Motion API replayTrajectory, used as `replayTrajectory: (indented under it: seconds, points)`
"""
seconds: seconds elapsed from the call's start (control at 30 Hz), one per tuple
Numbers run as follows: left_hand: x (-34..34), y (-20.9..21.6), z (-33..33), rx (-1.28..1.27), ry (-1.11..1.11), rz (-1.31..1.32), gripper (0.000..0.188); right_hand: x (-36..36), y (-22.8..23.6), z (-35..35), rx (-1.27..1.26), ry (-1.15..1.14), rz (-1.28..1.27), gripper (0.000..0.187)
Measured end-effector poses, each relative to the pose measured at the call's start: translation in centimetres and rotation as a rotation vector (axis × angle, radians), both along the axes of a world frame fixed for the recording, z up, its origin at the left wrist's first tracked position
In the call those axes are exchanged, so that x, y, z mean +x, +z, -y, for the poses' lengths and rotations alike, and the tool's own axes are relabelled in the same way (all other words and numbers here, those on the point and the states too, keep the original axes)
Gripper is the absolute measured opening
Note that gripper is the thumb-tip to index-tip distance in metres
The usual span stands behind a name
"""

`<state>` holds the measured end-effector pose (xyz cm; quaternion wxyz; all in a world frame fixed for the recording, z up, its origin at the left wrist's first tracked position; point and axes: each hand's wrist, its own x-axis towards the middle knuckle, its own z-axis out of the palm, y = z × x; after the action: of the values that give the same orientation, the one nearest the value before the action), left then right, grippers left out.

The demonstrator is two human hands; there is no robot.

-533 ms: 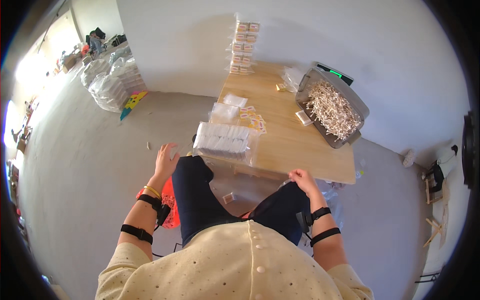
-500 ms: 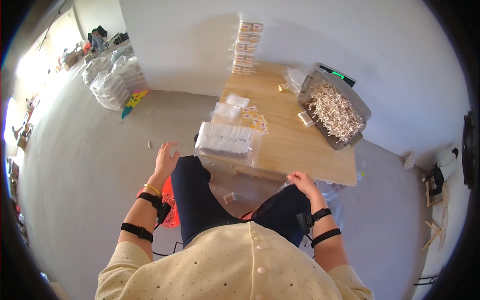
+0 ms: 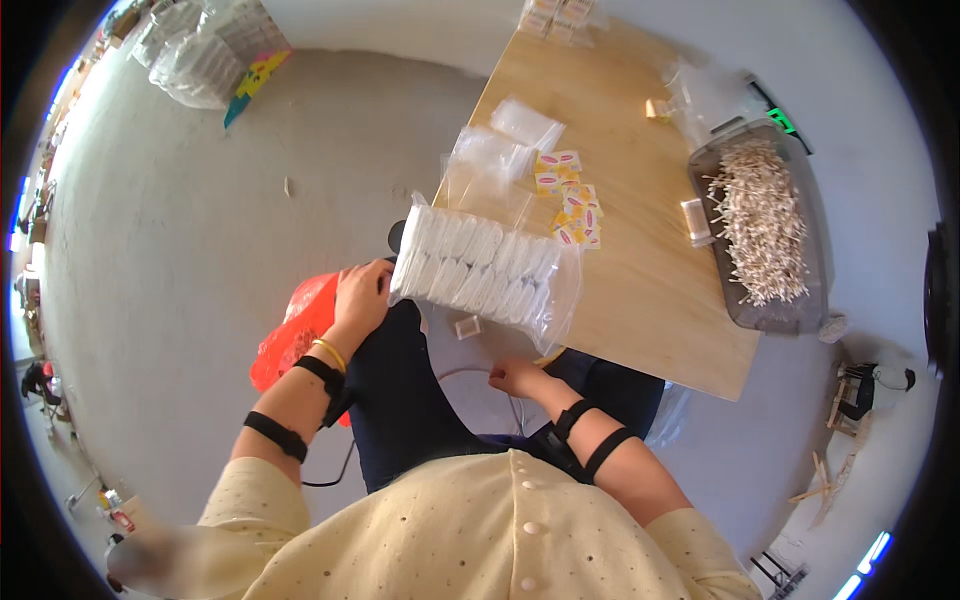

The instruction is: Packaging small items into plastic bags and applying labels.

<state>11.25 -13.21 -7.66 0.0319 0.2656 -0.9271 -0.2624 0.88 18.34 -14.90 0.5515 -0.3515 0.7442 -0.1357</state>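
My left hand is above my left knee, its fingertips at the left end of a clear bag packed with rows of white bundles. Its thumb and fingers are apart, and I see nothing held in them. The packed bag lies on the table's near left corner, partly over the edge. Below the table's front edge, between my thighs, my right hand is closed with curled fingers; what they hold, if anything, is hidden. Behind the packed bag lie flat clear plastic bags and several yellow-and-white printed cards.
A grey bin full of cotton swabs stands at the table's right, a small clear pack beside it. Stacked packs are at the back. A red plastic bag hangs by my left leg. A small pack lies on the floor.
My view has tilted down and turned, so the table sits higher and farther right. My left hand has come to the packed bag's left end; my right hand has moved inward between my thighs.
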Motion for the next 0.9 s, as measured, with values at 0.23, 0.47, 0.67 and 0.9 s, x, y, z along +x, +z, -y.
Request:
replayTrajectory:
  seconds: [0.23,0.47,0.67,0.9]
  points:
    - [0.7,2.2,-0.7,0.133,0.079,0.190,0.020,2.5,-0.9,1.1,0.113,-0.007,0.052,0.027]
    - [4.1,2.3,-2.2,0.143,-0.027,0.240,0.022,5.2,-10.8,0.4,-0.205,-0.177,-0.307,0.038]
    - [6.0,1.4,-2.5,0.095,-0.092,0.175,0.027,7.1,-20.2,4.0,-0.295,-0.219,-0.299,0.038]
    - [11.4,0.7,-3.6,0.104,-0.125,0.247,0.025,8.1,-23.8,12.1,-0.423,-0.293,-0.269,0.038]
